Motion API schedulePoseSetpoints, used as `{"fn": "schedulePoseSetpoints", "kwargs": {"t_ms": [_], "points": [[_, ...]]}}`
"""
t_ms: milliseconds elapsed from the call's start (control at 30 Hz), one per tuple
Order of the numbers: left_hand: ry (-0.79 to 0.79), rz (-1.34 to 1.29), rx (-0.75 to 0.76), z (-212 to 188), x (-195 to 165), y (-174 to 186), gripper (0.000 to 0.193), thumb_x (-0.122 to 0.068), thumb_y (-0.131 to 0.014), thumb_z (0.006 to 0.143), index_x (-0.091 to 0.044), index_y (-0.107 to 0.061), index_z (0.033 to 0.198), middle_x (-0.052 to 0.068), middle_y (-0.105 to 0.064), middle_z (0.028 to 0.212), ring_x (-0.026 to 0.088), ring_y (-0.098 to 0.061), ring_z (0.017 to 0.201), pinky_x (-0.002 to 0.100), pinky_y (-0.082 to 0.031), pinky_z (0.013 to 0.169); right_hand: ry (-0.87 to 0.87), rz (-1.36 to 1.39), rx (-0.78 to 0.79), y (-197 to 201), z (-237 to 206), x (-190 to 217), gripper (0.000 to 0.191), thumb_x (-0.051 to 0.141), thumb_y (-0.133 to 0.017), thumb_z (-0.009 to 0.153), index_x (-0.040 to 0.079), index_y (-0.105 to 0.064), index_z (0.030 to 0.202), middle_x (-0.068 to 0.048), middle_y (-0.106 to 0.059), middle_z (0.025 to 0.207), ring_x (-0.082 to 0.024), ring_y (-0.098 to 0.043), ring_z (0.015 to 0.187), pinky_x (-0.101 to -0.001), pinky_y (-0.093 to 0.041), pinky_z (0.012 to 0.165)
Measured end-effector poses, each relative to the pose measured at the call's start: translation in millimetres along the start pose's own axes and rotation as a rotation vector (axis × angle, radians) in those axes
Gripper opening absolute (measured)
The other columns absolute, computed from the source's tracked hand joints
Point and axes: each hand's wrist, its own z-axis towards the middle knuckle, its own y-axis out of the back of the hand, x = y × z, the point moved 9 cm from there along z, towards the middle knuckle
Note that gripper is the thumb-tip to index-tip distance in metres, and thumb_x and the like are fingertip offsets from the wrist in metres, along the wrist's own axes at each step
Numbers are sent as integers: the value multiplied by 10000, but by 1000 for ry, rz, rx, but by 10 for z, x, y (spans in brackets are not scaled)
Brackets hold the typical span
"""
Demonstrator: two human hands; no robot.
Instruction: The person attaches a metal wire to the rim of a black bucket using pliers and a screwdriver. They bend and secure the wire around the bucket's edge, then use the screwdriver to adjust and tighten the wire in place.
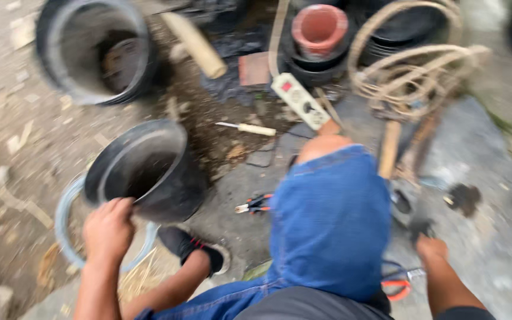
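Left grip closed on black pot rim | right grip state unclear to me, blurred | bare ground right of knee

No packages, signs or screens in view. Only label-like mark: a small red patch on the white power strip, upper centre, lying on the ground.

Black plastic pot tilted on dirt ground, mouth facing up-left, inside dusty.

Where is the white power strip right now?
In the head view, the white power strip lies on the ground at upper centre, just beyond the person's blue-jeaned knee, between the terracotta pot and the wooden-handled knife.
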Motion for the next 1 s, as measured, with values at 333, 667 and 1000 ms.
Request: {"fn": "schedulePoseSetpoints", "kwargs": {"t_ms": [333, 667, 1000], "points": [[-165, -28, 149, -189, 595, -494, 97, -101, -621, 797, -82, -638, 891, 99, -658, 996, 307, -640, 1015, 422, -534, 847, 201, -215, -99, 1492, 312, 1647, 506, 469, -491, 997, 80, -756, 1185, -204, -756, 1161, -383, -720, 1103, -465, -566, 959], [102, 88, 363, -453, 891, -1078, 173, -162, -587, 827, -123, -695, 956, 87, -648, 1016, 295, -598, 1070, 452, -501, 850, 1076, -708, -246, 2970, -1194, 5766, 403, 431, -621, 972, 130, -743, 1210, -162, -780, 1116, -364, -749, 1034, -470, -593, 917], [74, 0, 145, -295, 691, -1196, 102, -189, -595, 853, -111, -659, 836, 90, -637, 882, 287, -590, 951, 449, -412, 895, 844, -258, -214, 1041, -1656, 6915, 550, 344, -716, 876, 36, -602, 1317, -244, -592, 1352, -445, -623, 1187, -531, -516, 963]]}}
